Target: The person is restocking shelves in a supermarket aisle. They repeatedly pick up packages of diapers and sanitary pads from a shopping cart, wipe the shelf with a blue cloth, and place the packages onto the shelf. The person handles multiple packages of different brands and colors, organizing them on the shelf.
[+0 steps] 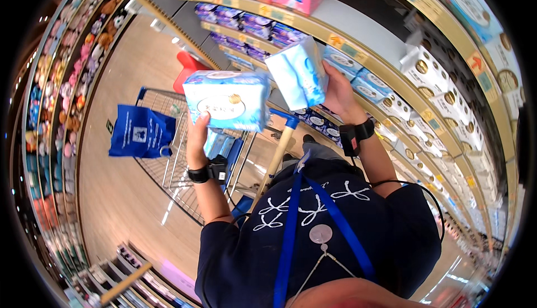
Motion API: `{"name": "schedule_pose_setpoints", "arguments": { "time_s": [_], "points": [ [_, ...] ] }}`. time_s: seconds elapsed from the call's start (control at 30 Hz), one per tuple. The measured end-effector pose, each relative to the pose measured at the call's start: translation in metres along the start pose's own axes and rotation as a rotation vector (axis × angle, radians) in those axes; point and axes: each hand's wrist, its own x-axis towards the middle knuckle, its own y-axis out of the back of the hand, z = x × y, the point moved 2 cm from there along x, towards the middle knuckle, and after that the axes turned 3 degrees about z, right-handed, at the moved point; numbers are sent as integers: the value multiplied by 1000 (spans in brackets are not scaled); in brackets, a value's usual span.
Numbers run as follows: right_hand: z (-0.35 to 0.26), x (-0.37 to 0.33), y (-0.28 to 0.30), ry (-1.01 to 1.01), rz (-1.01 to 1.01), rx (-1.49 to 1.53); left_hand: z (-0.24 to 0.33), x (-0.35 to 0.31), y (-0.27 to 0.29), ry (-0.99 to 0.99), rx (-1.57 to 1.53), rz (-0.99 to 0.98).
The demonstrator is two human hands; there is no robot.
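Observation:
My left hand (198, 134) grips a light blue and white tissue pack (226, 100) from below, its thumb on the front face; the other fingers are hidden behind it. To the right, my right hand (339, 92) is closed on the side of a second pack (296, 74), also blue and white, tilted and a little blurred. The two packs are held up close beside each other, above the shopping cart (168, 179) and in front of the shelves. Black straps with small boxes sit on both my wrists.
A blue bag (142, 133) hangs at the cart's left side, and blue packs (218, 144) lie inside the cart. Shelves (313, 25) of tissue packs and boxes (442, 92) curve along the right. Plush toys (72, 84) fill the far left shelves. Something red (189, 68) stands behind the cart.

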Motion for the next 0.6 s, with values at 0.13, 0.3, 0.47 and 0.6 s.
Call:
{"name": "schedule_pose_setpoints", "arguments": {
  "time_s": [0.13, 0.3, 0.47, 0.6],
  "points": [
    [-25, -16, 19, 44, 135, 243, 6, 11, -78, 146, -73, -227],
    [-48, -43, 17, 105, 264, -200, -7, 36, -147, 150, -139, -528],
    [-67, -73, -19, 111, 533, -554, 19, 49, -213, -56, -31, -737],
    [-77, -65, 62, -30, 445, -603, 5, 56, -221, -135, 123, -800]
  ]
}}
